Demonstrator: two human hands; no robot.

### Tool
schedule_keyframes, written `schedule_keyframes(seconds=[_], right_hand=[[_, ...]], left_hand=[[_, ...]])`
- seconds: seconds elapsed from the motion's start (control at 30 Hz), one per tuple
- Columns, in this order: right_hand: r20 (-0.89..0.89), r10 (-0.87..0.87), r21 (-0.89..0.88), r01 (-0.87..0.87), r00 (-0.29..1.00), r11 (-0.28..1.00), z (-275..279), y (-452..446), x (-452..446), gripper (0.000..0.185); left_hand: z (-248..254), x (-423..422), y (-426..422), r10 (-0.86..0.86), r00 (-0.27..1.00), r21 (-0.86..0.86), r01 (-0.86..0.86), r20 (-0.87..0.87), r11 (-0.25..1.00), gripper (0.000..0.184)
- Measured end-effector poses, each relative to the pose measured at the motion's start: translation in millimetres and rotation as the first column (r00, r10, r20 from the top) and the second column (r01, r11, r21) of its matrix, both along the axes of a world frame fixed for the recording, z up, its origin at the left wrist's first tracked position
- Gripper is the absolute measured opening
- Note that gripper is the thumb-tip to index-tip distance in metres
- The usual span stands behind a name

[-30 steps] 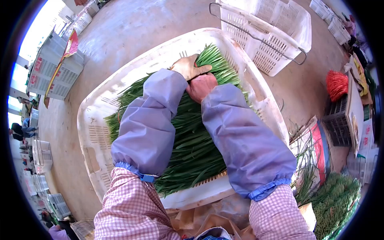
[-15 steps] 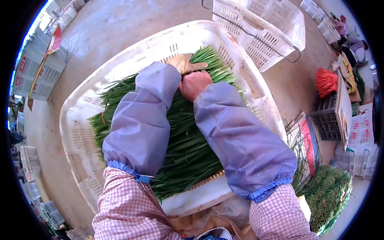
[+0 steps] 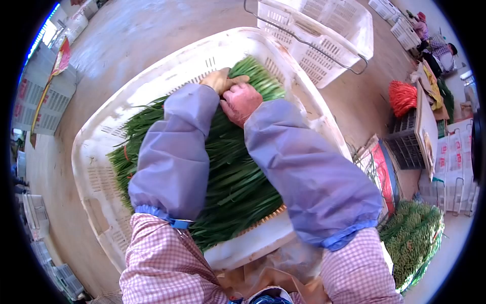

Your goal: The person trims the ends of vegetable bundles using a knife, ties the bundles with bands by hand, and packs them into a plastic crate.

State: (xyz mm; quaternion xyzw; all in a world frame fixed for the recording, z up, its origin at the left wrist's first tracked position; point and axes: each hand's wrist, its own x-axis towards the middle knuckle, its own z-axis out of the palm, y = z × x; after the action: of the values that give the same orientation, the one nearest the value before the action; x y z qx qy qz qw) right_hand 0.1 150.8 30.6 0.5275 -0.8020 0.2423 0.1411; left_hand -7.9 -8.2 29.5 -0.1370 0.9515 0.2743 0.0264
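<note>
A white plastic crate (image 3: 96, 187) in front of me holds a layer of long, flat green leaves that look like garlic chives (image 3: 228, 187). My left hand (image 3: 216, 81), in a tan glove, closes round a bunch of garlic chives (image 3: 255, 76) near the crate's far side, its thumb laid across the stalks. Pressed close beside the glove is my bare right hand (image 3: 243, 104), with its fingers curled in against the bunch. Whatever those fingertips pinch is hidden. A thin red band (image 3: 126, 153) circles a bunch at the left.
Another white crate (image 3: 314, 45) with a wire handle stands beyond. To the right are red strands (image 3: 403, 99) on a dark crate (image 3: 405, 142), and a big green bundle (image 3: 415, 243) lower down. People (image 3: 440, 53) sit at the far right. Stacked crates (image 3: 43, 96) stand left.
The whole view has shifted slightly. My right hand's fingers have turned and loosened a little beside the glove; my left hand keeps its hold on the bunch.
</note>
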Motion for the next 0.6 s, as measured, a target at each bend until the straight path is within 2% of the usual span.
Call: schedule_keyframes(seconds=[0.07, 0.1, 0.13, 0.17, 0.2, 0.23, 0.27, 0.3, 0.33, 0.37, 0.43, 0.5, 0.57, 0.6], right_hand=[[-0.177, 0.06, 0.046, -0.053, 0.982, 0.998, 53.3, 34.2, -8.1, 0.029], [-0.129, 0.075, -0.049, -0.082, 0.989, 0.995, 82.3, 58.1, -12.7, 0.035], [-0.087, 0.082, -0.094, -0.09, 0.993, 0.991, 114.2, 89.3, -16.4, 0.036], [-0.154, 0.159, -0.42, -0.21, 0.975, 0.883, 110.4, 116.8, -31.5, 0.029], [0.045, 0.175, -0.405, -0.142, 0.983, 0.903, 135.7, 158.7, -26.0, 0.031], [0.23, 0.0, -0.404, 0.095, 0.973, 0.91, 153.5, 192.7, -11.4, 0.027], [0.414, -0.157, -0.361, 0.32, 0.897, 0.876, 171.4, 226.7, 3.0, 0.024], [0.371, -0.312, -0.317, 0.435, 0.875, 0.843, 176.8, 255.6, 14.4, 0.023], [0.4, -0.414, -0.285, 0.54, 0.818, 0.792, 170.1, 286.3, 23.9, 0.023], [0.43, -0.508, -0.242, 0.638, 0.746, 0.731, 159.7, 314.7, 37.5, 0.023], [0.61, -0.52, -0.189, 0.747, 0.599, 0.638, 120.6, 360.0, 70.5, 0.022], [0.618, -0.552, -0.042, 0.725, 0.56, 0.688, 94.0, 387.2, 111.7, 0.018], [0.621, -0.571, 0.101, 0.667, 0.537, 0.738, 98.4, 389.7, 157.0, 0.015], [0.535, -0.56, 0.103, 0.61, 0.632, 0.786, 94.4, 399.6, 175.5, 0.015]], left_hand=[[-0.5, 7.4, -6.8, 0.009, 1.0, 0.072, -0.008, -0.013, 0.997, 0.079], [9.6, 11.7, -7.0, 0.026, 0.999, 0.133, -0.021, -0.039, 0.991, 0.079], [35.5, 20.7, 0.8, 0.004, 0.998, 0.147, -0.012, 0.059, 0.989, 0.084], [34.5, 26.3, 9.4, -0.008, 0.999, 0.017, 0.008, -0.051, 1.0, 0.082], [32.8, 31.9, 17.5, -0.035, 0.987, -0.114, 0.017, -0.159, 0.993, 0.08], [31.4, 39.5, 26.8, -0.078, 0.962, -0.242, 0.012, -0.261, 0.97, 0.078], [44.3, 50.5, 51.1, -0.072, 0.974, -0.348, -0.006, -0.213, 0.938, 0.08], [57.3, 59.1, 78.4, -0.062, 0.984, -0.451, -0.02, -0.166, 0.892, 0.082], [30.7, 60.4, 91.5, -0.125, 0.981, -0.468, 0.043, -0.146, 0.883, 0.081], [11.1, 61.8, 104.6, -0.081, 0.988, -0.523, 0.001, -0.13, 0.852, 0.077], [-3.9, 53.1, 100.8, -0.057, 0.99, -0.536, -0.02, -0.127, 0.844, 0.074], [-3.9, 51.7, 94.4, -0.083, 0.993, -0.555, 0.019, -0.089, 0.832, 0.073], [-1.5, 47.7, 94.7, -0.054, 0.997, -0.532, 0.016, -0.056, 0.846, 0.074], [-4.5, 47.0, 93.1, -0.047, 0.997, -0.519, 0.009, -0.059, 0.855, 0.075]])
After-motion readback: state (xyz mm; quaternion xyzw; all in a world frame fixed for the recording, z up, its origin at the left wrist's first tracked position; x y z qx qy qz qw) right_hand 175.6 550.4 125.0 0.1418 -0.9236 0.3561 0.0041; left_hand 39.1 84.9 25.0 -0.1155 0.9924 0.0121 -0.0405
